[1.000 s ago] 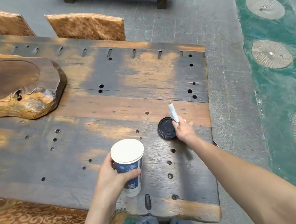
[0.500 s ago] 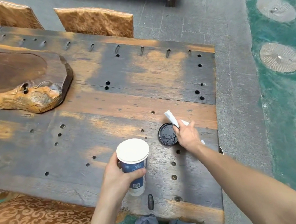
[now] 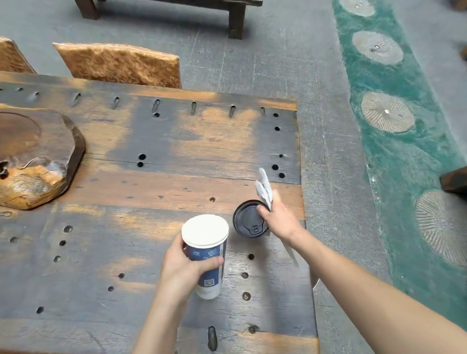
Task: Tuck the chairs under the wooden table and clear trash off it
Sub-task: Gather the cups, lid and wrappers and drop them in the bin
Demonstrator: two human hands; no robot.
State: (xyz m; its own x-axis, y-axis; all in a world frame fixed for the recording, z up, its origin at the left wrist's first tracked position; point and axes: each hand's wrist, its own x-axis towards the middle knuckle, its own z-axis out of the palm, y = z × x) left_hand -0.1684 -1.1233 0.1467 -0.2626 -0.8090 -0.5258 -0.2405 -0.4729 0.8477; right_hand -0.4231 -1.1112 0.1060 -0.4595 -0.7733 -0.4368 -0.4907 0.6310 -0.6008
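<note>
Now the black lid [image 3: 248,220] has been caught by the right hand [image 3: 278,219], closed already on crumpled paper [image 3: 264,186]. The paper cup [image 3: 207,254] is gripped by the left hand [image 3: 183,271] above the desk [image 3: 146,186]; trash is nearly gathered.

A single head-worn camera looks forward and steeply down from just above the near right corner of the wooden table [image 3: 146,186], close over it.
</note>
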